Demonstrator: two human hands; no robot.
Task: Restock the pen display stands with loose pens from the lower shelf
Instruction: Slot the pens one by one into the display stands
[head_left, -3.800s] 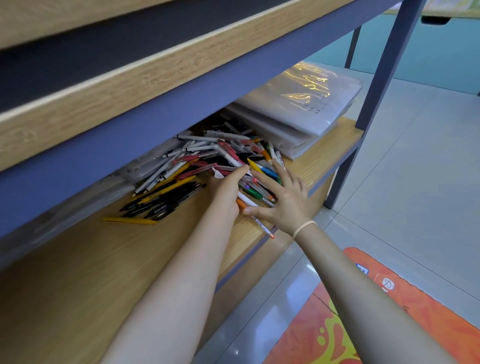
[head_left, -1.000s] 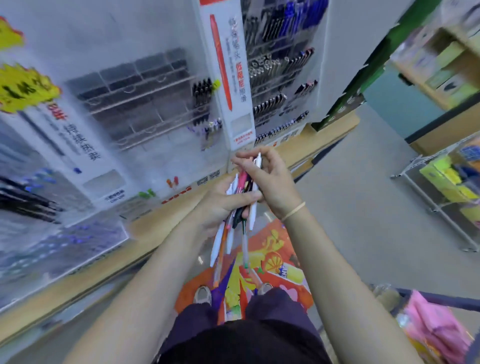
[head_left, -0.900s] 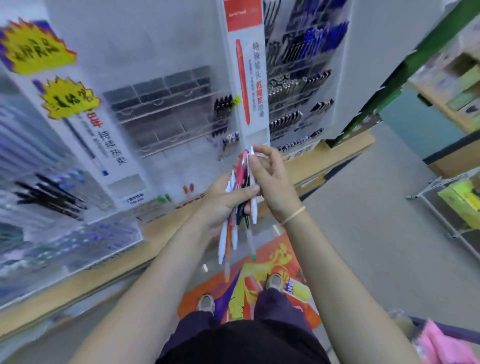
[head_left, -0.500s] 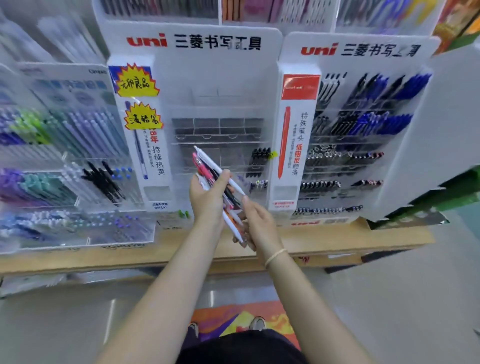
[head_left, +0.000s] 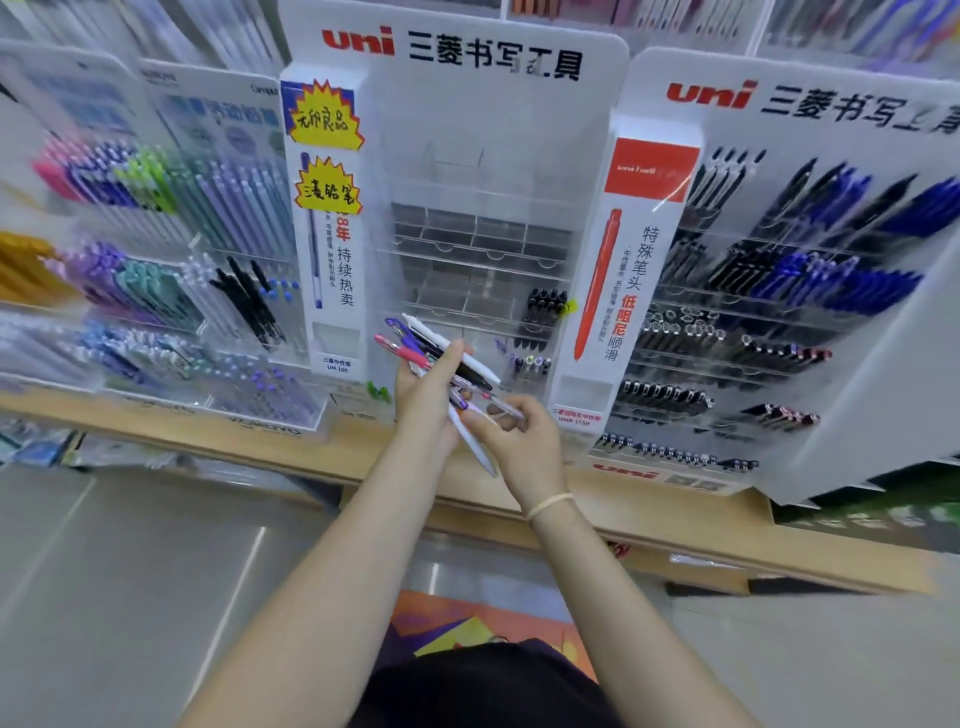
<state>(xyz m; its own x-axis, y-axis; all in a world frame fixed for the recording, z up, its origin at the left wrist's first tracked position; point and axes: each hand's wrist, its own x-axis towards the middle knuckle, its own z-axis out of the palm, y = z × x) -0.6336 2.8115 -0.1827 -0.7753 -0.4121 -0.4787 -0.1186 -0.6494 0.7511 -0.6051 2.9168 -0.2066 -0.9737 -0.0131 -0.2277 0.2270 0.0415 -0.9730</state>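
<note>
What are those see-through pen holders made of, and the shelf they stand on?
The see-through pen trays look like clear, glossy plastic, probably acrylic: the grey backing shows through them and their edges catch the light. The shelf looks like wood with a matt, pale tan face; it may be only a wood-look laminate, since the picture is too blurred to show real grain.

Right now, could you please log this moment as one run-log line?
left hand: grips pen bundle | right hand: pinches one clear pen | middle display stand: mostly empty
</note>
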